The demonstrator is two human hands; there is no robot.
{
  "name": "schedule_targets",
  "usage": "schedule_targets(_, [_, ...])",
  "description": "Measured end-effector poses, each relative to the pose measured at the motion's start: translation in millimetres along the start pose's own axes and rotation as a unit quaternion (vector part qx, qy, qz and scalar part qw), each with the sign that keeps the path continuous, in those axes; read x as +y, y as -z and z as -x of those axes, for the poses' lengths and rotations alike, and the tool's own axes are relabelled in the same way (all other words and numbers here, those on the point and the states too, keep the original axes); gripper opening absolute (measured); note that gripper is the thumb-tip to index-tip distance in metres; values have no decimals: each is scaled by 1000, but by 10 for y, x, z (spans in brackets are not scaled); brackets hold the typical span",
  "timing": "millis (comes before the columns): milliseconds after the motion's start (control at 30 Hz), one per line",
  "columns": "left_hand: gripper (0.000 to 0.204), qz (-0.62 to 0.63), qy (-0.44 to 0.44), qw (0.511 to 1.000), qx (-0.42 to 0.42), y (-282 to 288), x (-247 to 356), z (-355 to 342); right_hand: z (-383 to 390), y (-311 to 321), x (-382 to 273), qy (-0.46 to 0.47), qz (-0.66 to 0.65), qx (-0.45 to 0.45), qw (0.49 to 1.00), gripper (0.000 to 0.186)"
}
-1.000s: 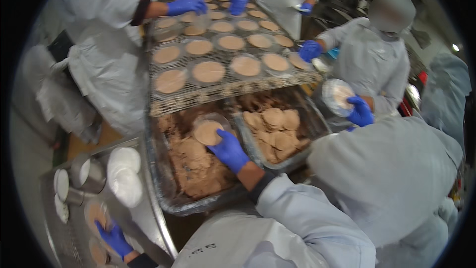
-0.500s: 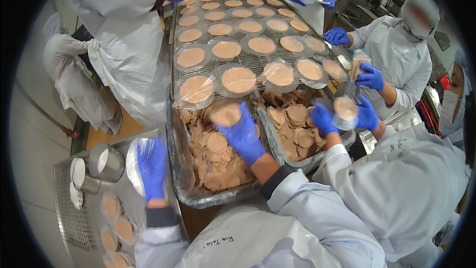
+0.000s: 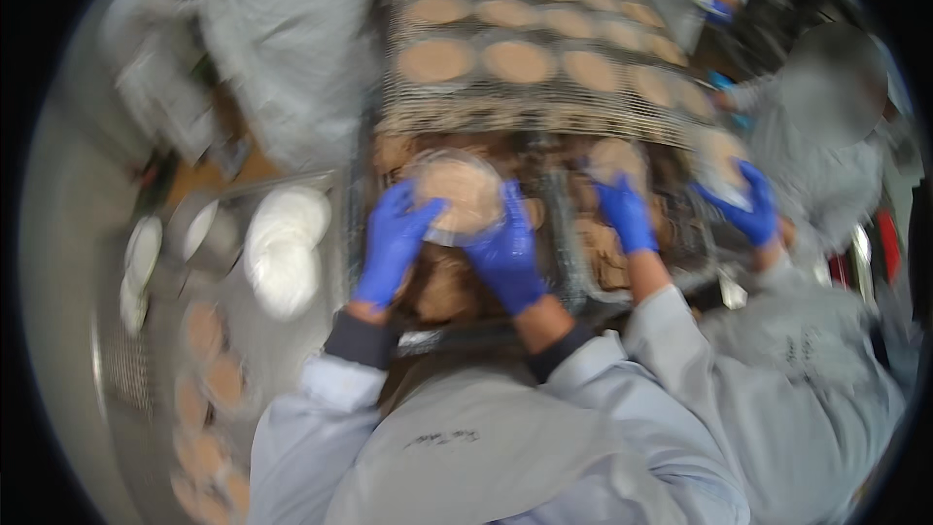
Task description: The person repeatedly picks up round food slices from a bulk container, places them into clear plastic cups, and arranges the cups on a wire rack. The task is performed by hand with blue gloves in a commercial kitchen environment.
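Both my hands wear blue gloves and hold one clear round container [image 3: 455,192] filled with pale brown food. My left hand [image 3: 394,243] grips its left rim and my right hand [image 3: 505,251] grips its right rim. The container hangs over a metal tray [image 3: 384,199] of brown food pieces, just before the wire conveyor belt [image 3: 466,112]. The picture is blurred by motion.
Rows of filled round containers [image 3: 437,60] ride the belt. A co-worker's gloved hands [image 3: 627,214] hold containers at my right. Stacked white lids [image 3: 282,248] and metal cups [image 3: 199,228] lie on a steel table at my left. Other people in grey coats stand around the belt.
My left hand rose from the steel table at the left and joined my right hand on a filled container. My view tilted further down and blurred.
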State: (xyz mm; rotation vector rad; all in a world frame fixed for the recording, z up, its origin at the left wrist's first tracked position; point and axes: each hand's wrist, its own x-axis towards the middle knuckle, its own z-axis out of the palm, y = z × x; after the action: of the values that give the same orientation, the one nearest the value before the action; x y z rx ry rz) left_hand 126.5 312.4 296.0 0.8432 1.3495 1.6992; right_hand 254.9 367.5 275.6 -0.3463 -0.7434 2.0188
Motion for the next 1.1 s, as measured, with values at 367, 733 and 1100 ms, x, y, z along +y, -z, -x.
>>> schedule_targets(367, [19,-647,-139,743,103,2051,-700,644,-250,102,390,-164,42,121,978,43])
schedule_targets(733, [32,159,11,986,-44,821,-329,-610,-529,123,-718,45,-109,17,993,52])
schedule_targets(1100, [48,523,127,838,-90,-309,-119,-615,-161,-267,-1030,93,-57,124,986,44])
